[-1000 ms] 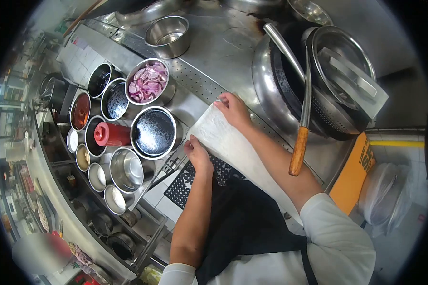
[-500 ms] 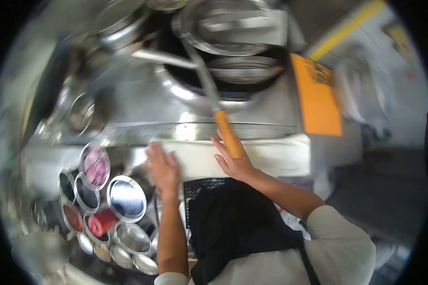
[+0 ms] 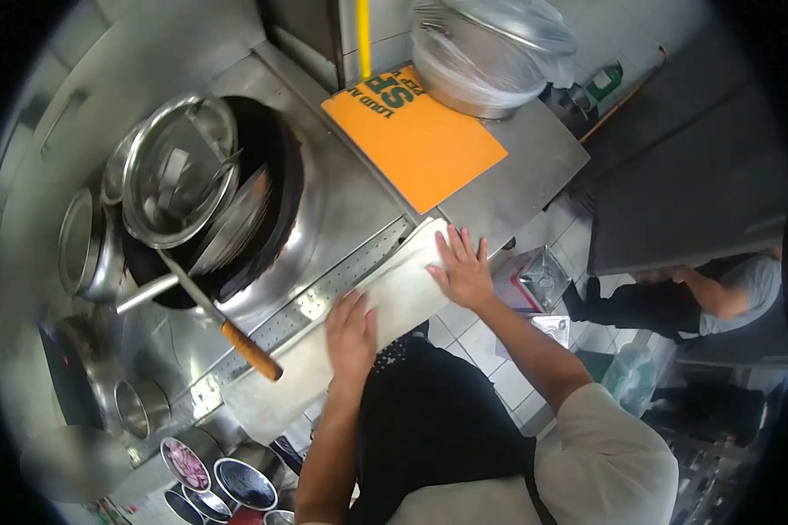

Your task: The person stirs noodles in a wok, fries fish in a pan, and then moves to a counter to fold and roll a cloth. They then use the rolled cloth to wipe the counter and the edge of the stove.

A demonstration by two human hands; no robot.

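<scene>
A long folded white cloth (image 3: 400, 293) lies along the front edge of the steel stove. My left hand (image 3: 352, 337) rests on the middle of this cloth, fingers stretched forward and nothing held. Farther right, my right hand (image 3: 462, 269) lies on the cloth's right end with its fingers spread. Left of my left hand, a wooden-handled utensil (image 3: 252, 350) leans out of a dark wok (image 3: 289, 188), its head hidden. In the wok sit a round steel strainer or bowl (image 3: 179, 229) with utensils inside and a tilted, blurred metal piece (image 3: 252, 210).
An orange sheet (image 3: 425, 157) covers part of the steel counter by a plastic-wrapped pot (image 3: 473, 74). Several steel containers, including one with pink sliced food (image 3: 184, 462), stand at lower left. Another person (image 3: 735, 297) is at the right beside a large dark panel (image 3: 683, 184).
The view has swung right. My right hand, earlier beside the wooden handle, now lies on the cloth's right end, away from it. My left hand is still on the cloth.
</scene>
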